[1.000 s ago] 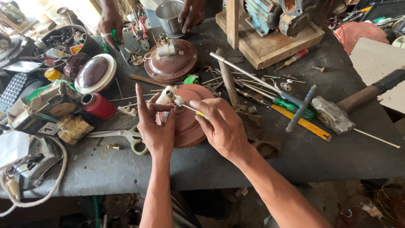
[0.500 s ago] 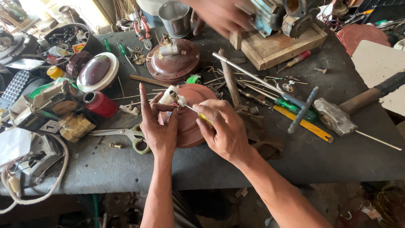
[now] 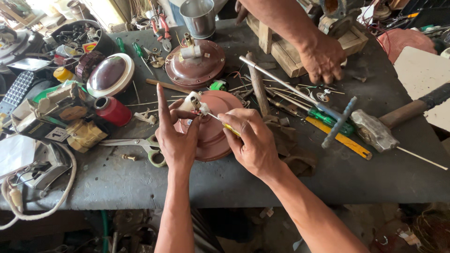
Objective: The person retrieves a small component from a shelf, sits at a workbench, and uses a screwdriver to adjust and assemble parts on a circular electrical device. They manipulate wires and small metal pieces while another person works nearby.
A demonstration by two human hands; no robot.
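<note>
A brown round metal housing (image 3: 216, 136) lies on the dark workbench (image 3: 140, 182) in front of me. My left hand (image 3: 176, 138) rests on its left side, pinching a small white part (image 3: 193, 100) at its top, index finger pointing up. My right hand (image 3: 251, 140) grips a thin screwdriver with a yellow handle (image 3: 230, 130), its tip at the white part.
Another person's hand (image 3: 323, 58) presses on the bench by a wooden block (image 3: 286, 61). A second brown housing (image 3: 194, 63), a metal cup (image 3: 200, 18), a hammer (image 3: 375, 129), green screwdrivers, scissors (image 3: 140, 144), a red cylinder (image 3: 110, 110) and cluttered parts at left surround me.
The other person's hand has come down from the far edge onto the bench at right. My hands stay on the brown housing, screwdriver still at the white part.
</note>
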